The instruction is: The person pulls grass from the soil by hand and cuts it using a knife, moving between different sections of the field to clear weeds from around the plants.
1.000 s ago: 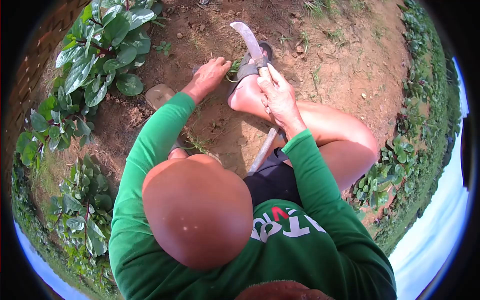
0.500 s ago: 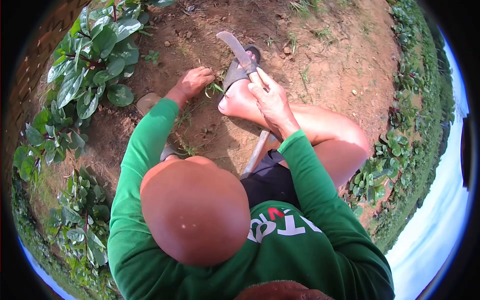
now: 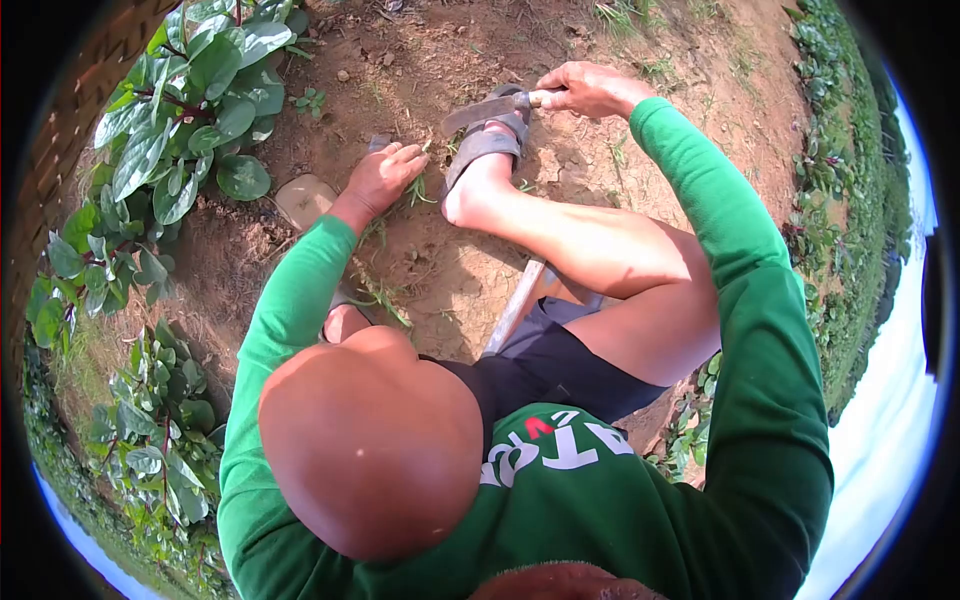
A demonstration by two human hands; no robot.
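I'm gripping knife (image 3: 485, 112) by handle (image 3: 537, 99) w/ R hand (image 3: 590, 90), prob. light, stiff; L hand (image 3: 380, 180) sitting half-curled by grass (image 3: 419, 188), hold unclear.

The right hand (image 3: 590, 92) is covering part of the knife handle (image 3: 540, 98). The left hand (image 3: 384, 178) is apparently hiding some grass (image 3: 418, 188). The view's edge is cropping woven material (image 3: 115, 48).

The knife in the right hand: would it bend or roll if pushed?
The knife is probably stiff: its blade looks like metal and shows no sag. It seems unlikely to roll far, since the blade looks broad and flat. It may feel blade-heavy, as the blade extends well beyond the right hand on its handle.
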